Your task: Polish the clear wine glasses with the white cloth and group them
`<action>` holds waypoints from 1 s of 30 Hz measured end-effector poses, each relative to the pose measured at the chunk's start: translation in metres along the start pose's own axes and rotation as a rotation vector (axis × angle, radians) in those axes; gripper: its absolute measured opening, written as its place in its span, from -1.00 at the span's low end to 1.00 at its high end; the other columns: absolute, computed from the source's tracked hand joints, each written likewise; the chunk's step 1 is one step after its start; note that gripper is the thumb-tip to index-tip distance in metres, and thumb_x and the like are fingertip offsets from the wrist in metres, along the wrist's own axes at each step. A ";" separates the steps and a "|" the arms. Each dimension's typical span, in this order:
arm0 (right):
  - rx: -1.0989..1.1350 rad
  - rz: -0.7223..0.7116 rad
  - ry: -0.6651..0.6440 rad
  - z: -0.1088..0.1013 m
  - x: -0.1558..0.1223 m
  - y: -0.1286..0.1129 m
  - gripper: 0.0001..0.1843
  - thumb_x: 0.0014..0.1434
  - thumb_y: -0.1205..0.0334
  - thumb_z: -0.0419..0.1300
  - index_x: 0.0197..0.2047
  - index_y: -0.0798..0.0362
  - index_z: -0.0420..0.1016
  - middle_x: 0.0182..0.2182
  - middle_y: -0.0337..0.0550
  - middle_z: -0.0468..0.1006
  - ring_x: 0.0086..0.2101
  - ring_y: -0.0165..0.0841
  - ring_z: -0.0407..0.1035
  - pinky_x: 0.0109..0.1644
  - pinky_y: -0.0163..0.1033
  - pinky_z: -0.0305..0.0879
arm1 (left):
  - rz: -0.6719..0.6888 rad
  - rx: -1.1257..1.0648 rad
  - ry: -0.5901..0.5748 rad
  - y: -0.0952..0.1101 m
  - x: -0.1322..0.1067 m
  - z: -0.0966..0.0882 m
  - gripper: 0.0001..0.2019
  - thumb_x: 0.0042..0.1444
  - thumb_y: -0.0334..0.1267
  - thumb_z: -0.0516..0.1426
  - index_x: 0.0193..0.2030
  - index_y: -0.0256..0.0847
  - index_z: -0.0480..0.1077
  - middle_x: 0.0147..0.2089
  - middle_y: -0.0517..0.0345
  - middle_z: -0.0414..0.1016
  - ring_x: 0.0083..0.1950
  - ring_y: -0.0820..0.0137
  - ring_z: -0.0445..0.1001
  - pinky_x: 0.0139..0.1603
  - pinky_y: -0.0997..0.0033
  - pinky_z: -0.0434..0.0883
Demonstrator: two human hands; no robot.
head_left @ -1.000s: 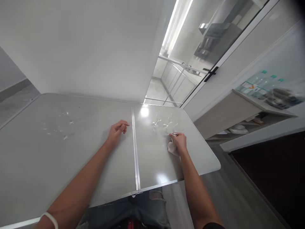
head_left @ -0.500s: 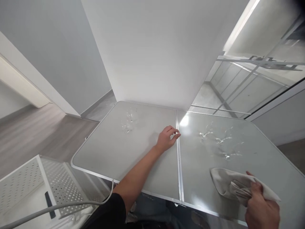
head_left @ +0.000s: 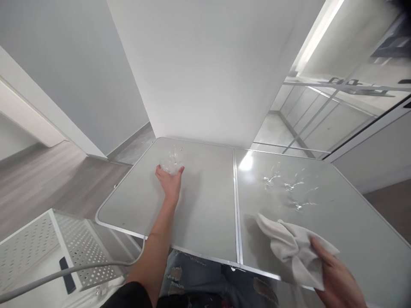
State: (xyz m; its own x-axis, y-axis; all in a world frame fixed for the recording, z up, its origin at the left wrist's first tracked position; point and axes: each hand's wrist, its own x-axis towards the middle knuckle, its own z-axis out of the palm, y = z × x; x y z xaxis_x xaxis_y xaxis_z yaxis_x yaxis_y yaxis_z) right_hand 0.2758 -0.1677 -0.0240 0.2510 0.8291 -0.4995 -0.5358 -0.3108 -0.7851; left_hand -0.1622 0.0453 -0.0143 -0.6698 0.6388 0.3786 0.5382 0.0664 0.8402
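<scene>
My left hand reaches over the left half of the table, its thumb and fingers spread around the near side of a clear glass. Whether the fingers touch it I cannot tell. Just behind stands a second clear glass. In my right hand is a crumpled pale grey cloth, raised over the front of the table's right half, with part of it hanging down. Several other clear glasses are grouped on that right half; their outlines are faint.
The grey table has a metal rim and a metal seam across its middle. A white wall rises behind it. At lower left are a perforated white cabinet and a grey cable. Glass panels stand at right.
My left hand has moved left from the seam to the near glass, fingers spreading from a near pinch. My right hand has brought the cloth leftward, and the cloth has bunched differently. The view shifted slightly.
</scene>
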 end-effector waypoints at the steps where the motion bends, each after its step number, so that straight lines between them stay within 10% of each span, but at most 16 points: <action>1: 0.031 0.046 -0.012 0.010 -0.002 0.001 -0.35 0.15 0.04 0.31 0.30 -0.08 0.41 0.06 0.04 0.61 -0.10 0.04 0.60 -0.02 0.07 0.61 | -0.031 -0.009 -0.018 -0.006 0.005 0.004 -0.09 -0.08 -0.07 0.42 0.31 -0.31 0.06 0.30 -0.39 0.18 0.38 -0.07 0.20 0.32 -0.09 0.26; 8: 0.179 0.076 -0.184 0.061 0.017 0.007 -0.46 0.24 -0.05 0.27 0.26 -0.21 0.41 0.14 -0.09 0.57 -0.02 -0.11 0.57 0.01 -0.02 0.58 | 0.115 -0.218 -0.121 0.004 0.002 0.015 -0.47 0.14 -0.12 0.28 0.19 -0.13 0.22 0.03 -0.02 0.53 -0.08 0.29 0.57 0.05 0.21 0.44; 16: 0.147 -0.157 -0.400 0.141 0.126 -0.022 -0.60 0.09 0.21 0.37 0.02 0.02 0.53 -0.08 -0.12 0.68 -0.10 -0.14 0.59 -0.03 -0.04 0.56 | 0.571 -0.336 -0.608 0.073 -0.055 0.083 -0.42 0.13 0.00 0.30 0.24 -0.12 0.31 -0.06 0.05 0.58 -0.19 0.37 0.57 -0.12 0.35 0.39; 24: 0.056 -0.498 -0.230 0.167 0.157 0.004 -0.55 0.12 -0.07 0.37 -0.01 -0.01 0.50 -0.06 -0.15 0.61 0.02 -0.20 0.48 0.14 -0.03 0.42 | 0.993 -0.078 -0.504 0.040 -0.084 0.112 -0.50 0.21 -0.02 0.24 0.25 -0.09 0.40 -0.01 -0.09 0.61 -0.03 0.22 0.57 -0.05 0.24 0.27; 30: -0.548 -0.733 -0.532 0.164 0.143 0.012 -0.68 0.22 -0.06 0.26 -0.15 0.01 0.43 -0.16 -0.14 0.43 -0.11 -0.25 0.34 0.08 -0.11 0.31 | 1.051 -0.054 -0.570 0.038 -0.089 0.114 -0.67 0.31 -0.22 0.13 0.19 0.01 0.45 0.05 -0.02 0.61 -0.05 0.27 0.57 -0.06 0.22 0.24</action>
State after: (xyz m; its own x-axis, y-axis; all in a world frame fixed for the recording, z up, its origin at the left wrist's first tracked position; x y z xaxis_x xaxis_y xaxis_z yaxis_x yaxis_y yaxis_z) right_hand 0.1725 0.0228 -0.0448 -0.0905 0.9545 0.2843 0.0740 0.2911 -0.9538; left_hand -0.0239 0.0776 -0.0605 0.4158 0.6096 0.6749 0.6554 -0.7154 0.2424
